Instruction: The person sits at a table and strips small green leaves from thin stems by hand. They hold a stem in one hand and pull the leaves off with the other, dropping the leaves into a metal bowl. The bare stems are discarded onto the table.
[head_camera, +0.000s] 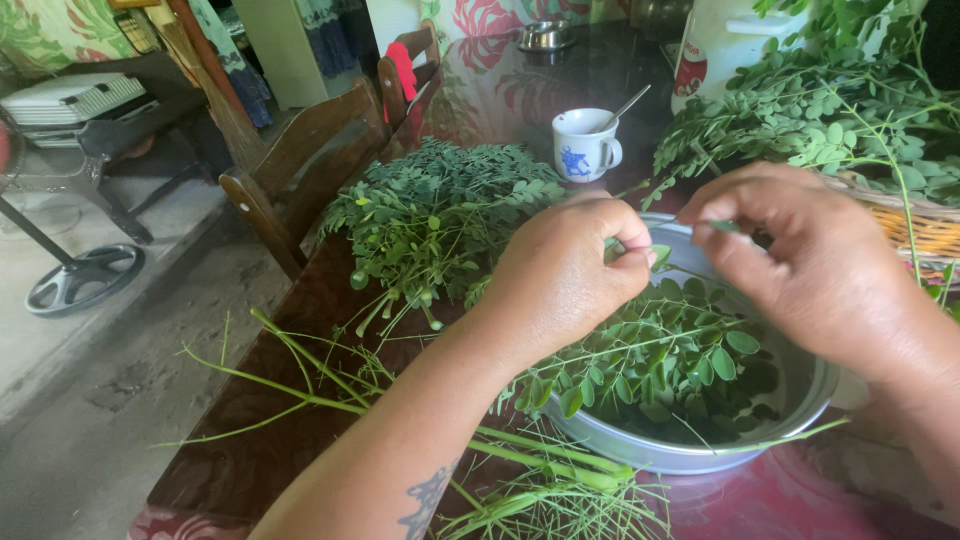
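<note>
Green leafy sprig (640, 350) hangs over the metal bowl (700, 455), pinched between my left hand (560, 275) and right hand (810, 260), both closed on its thin stem. I judge a hard tug could snap the stem or scatter leaflets past the rim onto the stripped stalks (520, 470).

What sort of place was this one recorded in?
Probably a home dining or kitchen area. A dark table with wooden chairs holds a cup with a spoon, and both hands pick leafy sprigs over a metal bowl.
</note>
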